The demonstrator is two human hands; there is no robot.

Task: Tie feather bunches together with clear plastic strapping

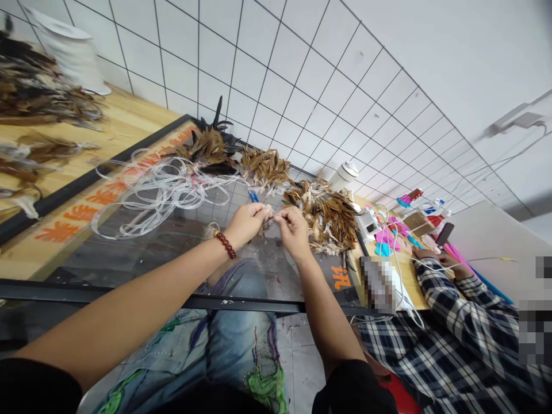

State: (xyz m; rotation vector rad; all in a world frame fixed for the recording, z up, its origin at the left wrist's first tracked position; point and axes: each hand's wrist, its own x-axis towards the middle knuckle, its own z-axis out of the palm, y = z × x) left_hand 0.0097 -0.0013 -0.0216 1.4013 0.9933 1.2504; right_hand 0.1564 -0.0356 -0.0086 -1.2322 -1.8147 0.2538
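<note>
My left hand (245,223), with a red bead bracelet on its wrist, pinches a small pale, fluffy feather (268,210). From the other side, my right hand (294,233) meets it with thumb and forefinger pinched at its edge. Both hands are closed, held just above a dark glass-topped frame (172,261). Behind the left hand lie small blue-handled snips (253,196). A loose tangle of clear white cord (172,187) spreads to the left. Brown feather bunches (265,167) stand behind the hands, and a larger feather pile (323,215) sits right beside the right hand.
More dark feathers (38,86) and a white spool (71,52) are at the far left. A white bottle (344,174) stands by the tiled wall. At right are a phone-like item (377,284), white cables, coloured pieces (388,236) and a co-worker's plaid sleeve (444,287).
</note>
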